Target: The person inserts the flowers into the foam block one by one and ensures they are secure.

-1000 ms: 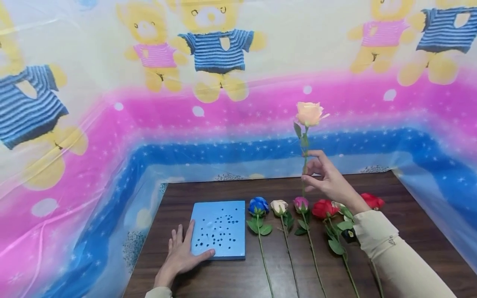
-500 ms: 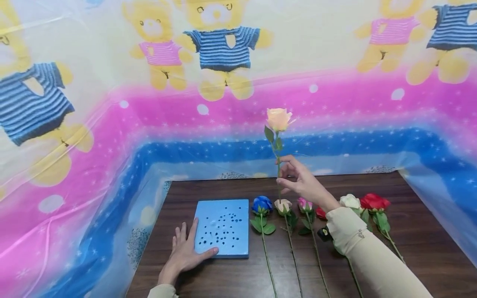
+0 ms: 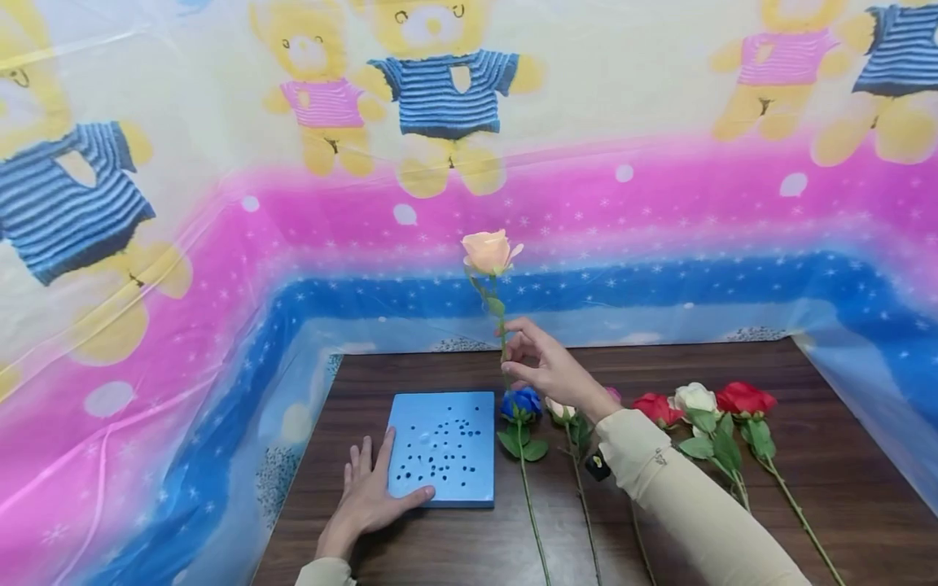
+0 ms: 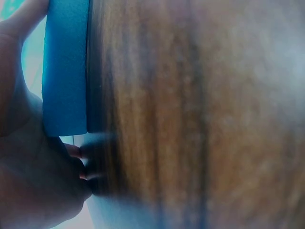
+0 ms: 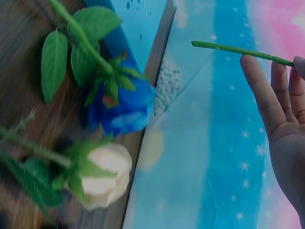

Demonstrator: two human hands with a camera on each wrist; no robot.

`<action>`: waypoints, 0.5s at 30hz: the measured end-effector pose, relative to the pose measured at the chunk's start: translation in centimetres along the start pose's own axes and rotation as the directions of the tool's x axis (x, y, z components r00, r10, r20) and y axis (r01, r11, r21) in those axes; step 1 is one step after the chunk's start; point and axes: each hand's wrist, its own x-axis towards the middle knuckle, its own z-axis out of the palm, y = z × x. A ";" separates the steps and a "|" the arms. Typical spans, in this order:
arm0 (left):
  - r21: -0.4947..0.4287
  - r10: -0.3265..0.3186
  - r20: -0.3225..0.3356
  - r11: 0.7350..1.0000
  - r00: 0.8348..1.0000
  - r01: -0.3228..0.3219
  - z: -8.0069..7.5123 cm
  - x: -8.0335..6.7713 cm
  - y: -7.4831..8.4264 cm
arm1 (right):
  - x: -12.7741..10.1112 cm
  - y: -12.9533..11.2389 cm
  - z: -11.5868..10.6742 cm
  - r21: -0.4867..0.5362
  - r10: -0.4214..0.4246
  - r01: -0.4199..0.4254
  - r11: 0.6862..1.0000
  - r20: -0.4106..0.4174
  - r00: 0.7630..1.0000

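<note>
My right hand (image 3: pixel 545 364) pinches the green stem (image 5: pixel 228 48) of a peach-coloured rose (image 3: pixel 489 252) between thumb and fingers. The rose stands nearly upright in the air, bloom at the top, its cut end pointing down near the far right corner of a light blue block (image 3: pixel 476 484). Many small holes dot the block's top. Against the block's left side lies my left hand (image 3: pixel 374 492), fingers spread and thumb over the front part of the top. In the left wrist view the block's side (image 4: pixel 66 71) shows next to that palm.
A blue rose (image 3: pixel 521 404) lies right beside the block, then a cream rose (image 3: pixel 561 411). Further right are a red rose (image 3: pixel 657 409), a white rose (image 3: pixel 694 399) and another red rose (image 3: pixel 746 399). Printed bear fabric (image 3: pixel 440 317) hangs behind the dark wooden table (image 3: pixel 410 374).
My right hand has carried the peach rose left and slightly down, from above the pink rose to beside the block's far right corner. My left hand stays on the block.
</note>
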 end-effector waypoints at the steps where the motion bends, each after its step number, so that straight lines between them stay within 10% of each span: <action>1: 0.001 0.001 -0.003 1.000 1.000 -0.001 0.0 0.0 0.0 | 0.2 0.0 0.3 0.003 0.006 -0.006 1.000 0.001 1.000; 15: 0.003 -0.019 -0.006 1.000 1.000 0.019 0.0 -0.2 0.1 | 2.5 0.4 4.8 -0.006 0.014 -0.014 1.000 0.041 0.999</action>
